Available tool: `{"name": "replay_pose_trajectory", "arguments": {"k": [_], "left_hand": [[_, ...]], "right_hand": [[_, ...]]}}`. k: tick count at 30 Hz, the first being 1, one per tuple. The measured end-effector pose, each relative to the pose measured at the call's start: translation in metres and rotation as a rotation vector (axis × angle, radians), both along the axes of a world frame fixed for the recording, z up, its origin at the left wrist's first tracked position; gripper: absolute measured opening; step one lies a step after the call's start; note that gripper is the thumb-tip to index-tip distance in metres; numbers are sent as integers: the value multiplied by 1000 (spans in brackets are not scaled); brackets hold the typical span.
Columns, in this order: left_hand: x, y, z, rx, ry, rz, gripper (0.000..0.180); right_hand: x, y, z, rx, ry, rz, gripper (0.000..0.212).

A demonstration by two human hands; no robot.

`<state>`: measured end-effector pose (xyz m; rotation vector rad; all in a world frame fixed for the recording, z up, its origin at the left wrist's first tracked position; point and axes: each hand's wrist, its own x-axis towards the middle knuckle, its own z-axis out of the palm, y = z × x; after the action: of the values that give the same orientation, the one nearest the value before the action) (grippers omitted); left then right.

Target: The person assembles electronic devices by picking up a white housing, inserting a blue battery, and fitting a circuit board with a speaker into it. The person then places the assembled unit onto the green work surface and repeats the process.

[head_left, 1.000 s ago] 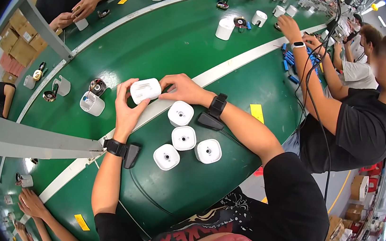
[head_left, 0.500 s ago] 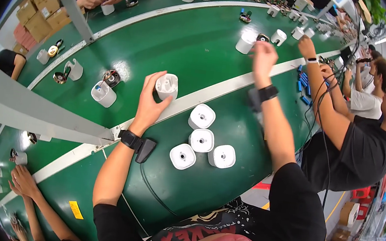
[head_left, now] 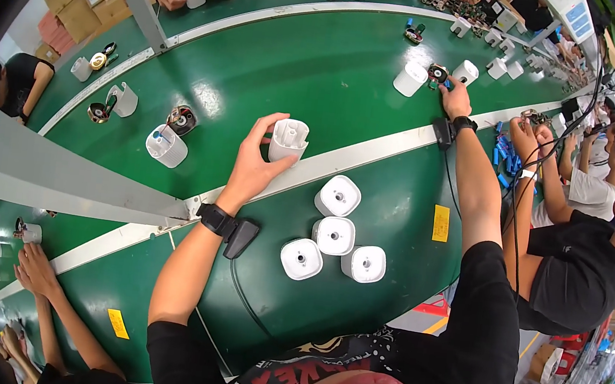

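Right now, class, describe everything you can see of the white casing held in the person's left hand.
The white casing is a small squarish housing with rounded corners, seemingly moulded plastic, plain and matt. Its open end faces the camera, showing a hollow inside with ribs. It is tilted and held above the green belt, near the white stripe. The left hand grips it, fingers at its left side and thumb beneath. Nothing else touches it; four similar casings sit lower down.

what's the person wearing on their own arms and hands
Both hands are bare, with no gloves. The left hand has a black band on its wrist with a dark wedge-shaped device clipped to it, and a thin dark cable trails from it along the belt. The right hand has a matching black wristband and device. Short black sleeves cover the upper arms.
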<state>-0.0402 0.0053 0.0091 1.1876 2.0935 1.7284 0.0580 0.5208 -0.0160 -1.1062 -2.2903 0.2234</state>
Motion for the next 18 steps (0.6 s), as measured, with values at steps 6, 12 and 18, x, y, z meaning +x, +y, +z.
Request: {"name": "replay_pose_trajectory", "arguments": {"k": [6, 12, 18], "left_hand": [[2, 5, -2, 60, 3, -53, 65], [-1, -4, -5, 95, -110, -90, 65], [-2, -6, -7, 94, -51, -98, 65]], "right_hand": [[2, 7, 9, 46, 49, -11, 36], [11, -30, 43, -616, 392, 76, 33], [49, -113, 59, -1889, 841, 520, 30]]}}
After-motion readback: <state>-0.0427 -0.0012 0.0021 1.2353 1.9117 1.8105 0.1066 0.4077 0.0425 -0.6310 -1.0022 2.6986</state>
